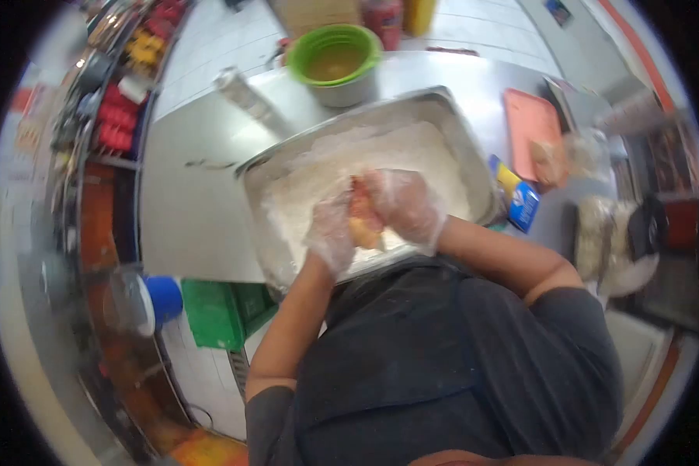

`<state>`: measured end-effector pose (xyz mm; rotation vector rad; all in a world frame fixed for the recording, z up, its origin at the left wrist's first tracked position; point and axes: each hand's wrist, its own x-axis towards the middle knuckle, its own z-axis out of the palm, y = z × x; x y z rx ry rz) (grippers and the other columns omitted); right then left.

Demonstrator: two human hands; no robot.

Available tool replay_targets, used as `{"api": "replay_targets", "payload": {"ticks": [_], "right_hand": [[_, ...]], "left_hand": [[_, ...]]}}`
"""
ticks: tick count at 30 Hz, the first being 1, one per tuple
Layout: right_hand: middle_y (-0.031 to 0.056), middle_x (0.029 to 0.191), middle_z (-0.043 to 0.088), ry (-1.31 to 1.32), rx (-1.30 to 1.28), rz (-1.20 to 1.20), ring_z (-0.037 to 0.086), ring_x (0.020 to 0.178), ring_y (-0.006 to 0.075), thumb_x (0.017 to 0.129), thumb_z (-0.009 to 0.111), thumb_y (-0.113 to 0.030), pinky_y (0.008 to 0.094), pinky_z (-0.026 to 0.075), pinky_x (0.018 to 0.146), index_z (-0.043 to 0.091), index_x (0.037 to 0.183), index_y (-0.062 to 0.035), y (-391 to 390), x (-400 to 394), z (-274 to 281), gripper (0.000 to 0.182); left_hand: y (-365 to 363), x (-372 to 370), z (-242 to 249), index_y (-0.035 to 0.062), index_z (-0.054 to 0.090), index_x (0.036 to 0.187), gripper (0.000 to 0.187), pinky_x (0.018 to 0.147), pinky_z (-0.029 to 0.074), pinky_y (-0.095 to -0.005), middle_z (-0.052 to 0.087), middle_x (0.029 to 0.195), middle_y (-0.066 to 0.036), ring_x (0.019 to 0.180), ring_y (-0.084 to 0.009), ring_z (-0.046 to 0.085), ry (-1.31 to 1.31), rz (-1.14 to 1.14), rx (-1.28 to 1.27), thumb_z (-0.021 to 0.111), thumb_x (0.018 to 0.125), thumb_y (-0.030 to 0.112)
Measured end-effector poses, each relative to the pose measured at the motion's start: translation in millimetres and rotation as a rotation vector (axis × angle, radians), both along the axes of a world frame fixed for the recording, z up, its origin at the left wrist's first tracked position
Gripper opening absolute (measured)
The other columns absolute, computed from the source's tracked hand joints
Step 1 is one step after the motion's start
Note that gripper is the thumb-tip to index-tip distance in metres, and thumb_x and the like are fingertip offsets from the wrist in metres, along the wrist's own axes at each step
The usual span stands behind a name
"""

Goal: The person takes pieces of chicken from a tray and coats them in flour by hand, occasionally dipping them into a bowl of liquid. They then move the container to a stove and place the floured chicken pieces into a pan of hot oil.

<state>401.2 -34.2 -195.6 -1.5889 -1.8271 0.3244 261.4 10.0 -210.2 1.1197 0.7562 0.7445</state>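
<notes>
1. Meat-like piece point(365, 220) btwn both hands, touching each, neither nearer; long axis approx. near–far, above tray point(467, 151).
2. L hand point(332, 227) & R hand point(407, 203), gloved, part-curled, both gripping it; finger detail blurred.
3. Tray w/ white powder point(299, 180) at desk's point(186, 210) near edge.
4. Green-rimmed bowl point(298, 59) by far edge; pink tray point(523, 124) twd R edge.

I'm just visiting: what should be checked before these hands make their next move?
1. Both hands gloved: ok, clear plastic covers the left hand and right hand.
2. Meat-like piece held: ok, between both hands.
3. Metal tray underneath: ok.
4. White powder in the tray: ok.
5. Piece fully coated: cannot tell, too blurred.
6. Green-rimmed tub away from the hands: ok, beyond the tray.
</notes>
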Motion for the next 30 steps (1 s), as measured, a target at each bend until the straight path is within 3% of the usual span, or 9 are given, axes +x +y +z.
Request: {"api": "replay_targets", "payload": {"ticks": [6,11,14,19,20,23,24,28,30], "right_hand": [[0.0122,0.069,0.057,0.316,-0.075,-0.090,0.059,0.066,0.0269,0.088,0.046,-0.022,0.0333,0.048,0.058,0.057,0.094,-0.0073,-16,1,5,0.019],[0.0124,0.066,0.055,0.305,0.465,-0.096,0.059,0.066,0.0278,0.085,0.050,-0.025,0.0347,0.047,0.057,0.059,0.089,-0.0068,-12,-9,-24,0.021],[0.0133,0.067,0.056,0.322,0.401,0.022,0.058,0.065,0.0282,0.087,0.048,-0.034,0.0367,0.047,0.055,0.060,0.086,-0.0042,-12,-4,-13,0.032],[0.0126,0.076,0.060,0.033,-0.099,0.071,0.060,0.065,0.0288,0.084,0.051,-0.042,0.0359,0.048,0.055,0.061,0.089,-0.0070,1,16,1,0.037],[0.0124,0.078,0.061,-0.029,-0.141,0.004,0.061,0.068,0.0287,0.084,0.050,-0.042,0.0366,0.049,0.059,0.062,0.090,-0.0079,4,27,-1,0.037],[0.0114,0.091,0.063,0.042,-0.045,-0.181,0.061,0.084,0.0270,0.086,0.046,-0.041,0.0373,0.049,0.075,0.062,0.095,-0.0091,7,103,-15,0.037],[0.0118,0.100,0.061,-0.118,-0.157,-0.314,0.058,0.094,0.0246,0.089,0.042,-0.036,0.0334,0.046,0.081,0.061,0.098,-0.0101,1,143,-7,0.034],[0.0136,0.101,0.061,-0.654,-0.622,-0.777,0.059,0.088,0.0264,0.086,0.042,-0.028,0.0356,0.046,0.079,0.060,0.102,-0.0035,-83,311,-38,0.034],[0.0185,0.096,0.060,0.011,-0.501,-1.476,0.059,0.089,0.0254,0.081,0.045,-0.017,0.0355,0.047,0.073,0.061,0.104,-0.0068,-115,359,-53,0.030]], "left_hand": [[-14,2,10,0.0050,0.044,0.120,0.043,0.094,0.038,-0.0328,0.050,0.116,-0.010,0.108,-0.0194,0.048,-0.375,-0.237,-0.444,0.031,0.095,0.037],[-15,-4,-2,0.0043,0.042,0.122,0.039,0.094,0.039,-0.0359,0.049,0.118,-0.009,0.110,-0.0215,0.047,-0.489,-0.216,-0.577,0.036,0.094,0.031],[-9,-9,-20,0.0043,0.044,0.119,0.037,0.091,0.042,-0.0339,0.051,0.115,-0.008,0.106,-0.0214,0.050,0.221,-0.257,0.627,0.040,0.093,0.029],[6,-9,4,-0.0002,0.055,0.104,0.025,0.086,0.043,-0.0334,0.052,0.104,-0.009,0.101,-0.0224,0.050,-0.194,-0.127,-0.087,0.056,0.080,0.007],[19,-11,-12,-0.0031,0.053,0.107,0.030,0.073,0.046,-0.0276,0.054,0.094,-0.007,0.092,-0.0186,0.053,0.247,-0.137,0.575,0.057,0.080,0.009],[36,-19,-17,-0.0035,0.054,0.105,0.028,0.064,0.045,-0.0260,0.055,0.086,-0.005,0.081,-0.0157,0.054,-0.050,-0.217,0.121,0.057,0.081,0.010],[32,-18,-9,-0.0022,0.057,0.102,0.024,0.062,0.045,-0.0279,0.055,0.079,-0.005,0.073,-0.0139,0.053,0.406,-0.114,0.538,0.058,0.082,0.012],[23,-61,-76,0.0006,0.059,0.098,0.023,0.064,0.045,-0.0320,0.058,0.079,-0.009,0.074,-0.0182,0.056,0.783,-0.202,0.997,0.056,0.084,0.018],[7,-73,-85,0.0031,0.059,0.103,0.026,0.071,0.044,-0.0413,0.060,0.092,-0.016,0.083,-0.0340,0.056,0.964,-0.295,0.957,0.046,0.089,0.021]]}}
